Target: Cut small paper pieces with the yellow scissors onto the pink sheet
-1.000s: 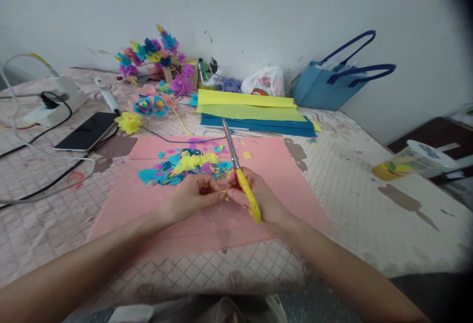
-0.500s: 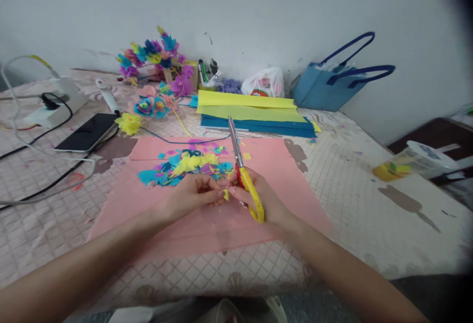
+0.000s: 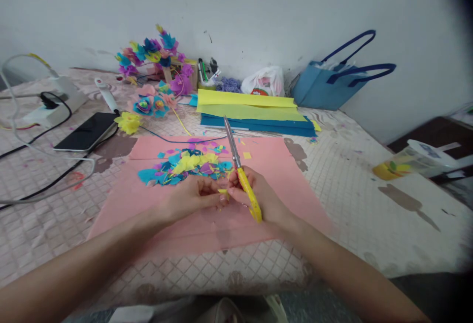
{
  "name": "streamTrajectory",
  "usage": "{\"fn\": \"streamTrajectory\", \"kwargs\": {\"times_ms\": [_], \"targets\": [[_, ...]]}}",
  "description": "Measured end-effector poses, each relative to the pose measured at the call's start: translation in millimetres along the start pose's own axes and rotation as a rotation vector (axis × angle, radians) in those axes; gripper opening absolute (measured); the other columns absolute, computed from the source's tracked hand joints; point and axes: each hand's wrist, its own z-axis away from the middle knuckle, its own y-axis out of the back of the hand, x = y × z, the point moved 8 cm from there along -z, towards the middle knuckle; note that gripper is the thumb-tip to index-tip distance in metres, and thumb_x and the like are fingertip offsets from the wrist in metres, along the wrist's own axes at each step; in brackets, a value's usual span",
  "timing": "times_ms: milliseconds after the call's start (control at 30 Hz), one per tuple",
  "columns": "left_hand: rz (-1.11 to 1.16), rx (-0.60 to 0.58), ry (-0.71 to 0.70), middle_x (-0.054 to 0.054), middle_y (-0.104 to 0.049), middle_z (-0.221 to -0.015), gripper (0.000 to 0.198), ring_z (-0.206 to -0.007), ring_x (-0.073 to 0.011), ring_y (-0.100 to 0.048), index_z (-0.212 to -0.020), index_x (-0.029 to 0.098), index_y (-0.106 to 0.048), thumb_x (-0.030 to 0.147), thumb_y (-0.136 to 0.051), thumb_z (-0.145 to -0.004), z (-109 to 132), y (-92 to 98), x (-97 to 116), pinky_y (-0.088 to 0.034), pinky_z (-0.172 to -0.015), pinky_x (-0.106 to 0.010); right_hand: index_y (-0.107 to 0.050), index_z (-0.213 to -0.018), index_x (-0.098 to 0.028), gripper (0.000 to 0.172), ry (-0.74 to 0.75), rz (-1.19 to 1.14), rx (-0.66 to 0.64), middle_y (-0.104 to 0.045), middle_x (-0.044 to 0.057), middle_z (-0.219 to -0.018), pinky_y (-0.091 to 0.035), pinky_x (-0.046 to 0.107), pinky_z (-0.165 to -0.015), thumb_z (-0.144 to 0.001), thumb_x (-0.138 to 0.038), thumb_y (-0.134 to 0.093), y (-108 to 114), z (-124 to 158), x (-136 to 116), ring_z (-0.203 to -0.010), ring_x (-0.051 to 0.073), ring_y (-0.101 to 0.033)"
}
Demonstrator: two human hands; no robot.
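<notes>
Between the fingertips of both hands is a small piece of yellow paper (image 3: 223,191). My left hand (image 3: 194,196) pinches it from the left, thumb and fingers closed. My right hand (image 3: 256,195) is wrapped around the yellow handle of a pair of scissors (image 3: 246,185), its thumb and fingertips also at the paper. The closed blades point up and away, toward the back of the table. Under both hands lies a pink sheet (image 3: 281,180), and just beyond them a heap of yellow, blue and purple paper scraps (image 3: 192,163) rests on it.
Folded yellow (image 3: 247,101) and blue paper sheets (image 3: 273,125) lie behind the pink one. Paper flowers (image 3: 148,104), a yellow flower on a wire stem (image 3: 128,122), a phone (image 3: 86,131) and cables are left. A blue bag (image 3: 321,86) and a lidded cup (image 3: 410,160) stand right.
The scissors' tips have swung slightly left and their handle has turned edge-on. The yellow paper piece has tilted between the fingertips; both hands stay nearly in place.
</notes>
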Motion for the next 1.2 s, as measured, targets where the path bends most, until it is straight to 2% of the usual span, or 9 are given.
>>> {"fn": "streamTrajectory", "kwargs": {"times_ms": [167,600,767,900,1067,1200], "targets": [[0.063,-0.069,0.018,-0.001,-0.067,-0.066,0.018,-0.059,-0.0107,-0.06,-0.073,0.014,-0.066,0.031,-0.065,-0.079,-1,-5.6,-6,-0.046,-0.057,-0.021,-0.046,-0.076,-0.021,0.029,-0.021,-0.022,0.002,-0.049,-0.004,-0.071,-0.037,0.024,-0.055,-0.06,-0.025,-0.07,-2,1,-1,-0.059,0.009,-0.045],[0.049,-0.025,0.037,-0.001,-0.067,-0.065,0.016,-0.057,-0.0114,-0.06,-0.068,0.014,-0.065,0.029,-0.07,-0.073,-1,-5.2,-7,-0.046,-0.055,-0.021,-0.047,-0.077,-0.02,0.026,-0.015,-0.025,-0.005,-0.048,-0.005,-0.069,-0.034,0.022,-0.052,-0.062,-0.026,-0.068,-3,0,4,-0.058,0.009,-0.043],[0.055,-0.072,0.007,-0.001,-0.067,-0.069,0.016,-0.06,-0.0107,-0.059,-0.074,0.014,-0.065,0.03,-0.07,-0.073,0,-3.7,-2,-0.046,-0.058,-0.022,-0.047,-0.079,-0.02,0.026,0.0,-0.032,-0.013,-0.048,-0.004,-0.07,-0.035,0.022,-0.053,-0.064,-0.025,-0.068,-3,-1,7,-0.058,0.009,-0.044],[0.057,0.027,0.003,-0.003,-0.069,-0.067,0.02,-0.059,-0.0116,-0.061,-0.07,0.014,-0.062,0.034,-0.069,-0.073,1,5.8,5,-0.047,-0.058,-0.023,-0.047,-0.08,-0.02,0.031,-0.002,-0.04,-0.017,-0.049,-0.003,-0.073,-0.037,0.024,-0.058,-0.062,-0.027,-0.071,-3,0,7,-0.064,0.011,-0.048],[0.066,0.125,-0.012,-0.002,-0.066,-0.062,0.025,-0.052,-0.0105,-0.057,-0.065,0.015,-0.06,0.037,-0.068,-0.072,2,11.3,8,-0.045,-0.053,-0.022,-0.047,-0.082,-0.021,0.029,-0.102,-0.054,-0.029,-0.044,-0.006,-0.066,-0.03,0.021,-0.046,-0.068,-0.034,-0.069,-7,4,7,-0.052,0.008,-0.039],[0.043,0.148,-0.055,0.0,-0.062,-0.057,0.026,-0.051,-0.0101,-0.056,-0.064,0.014,-0.059,0.037,-0.067,-0.074,2,12.7,8,-0.044,-0.051,-0.021,-0.047,-0.08,-0.02,0.031,-0.102,-0.101,-0.042,-0.048,-0.005,-0.069,-0.03,0.02,-0.046,-0.064,-0.03,-0.072,-9,3,9,-0.055,0.008,-0.043]]}}
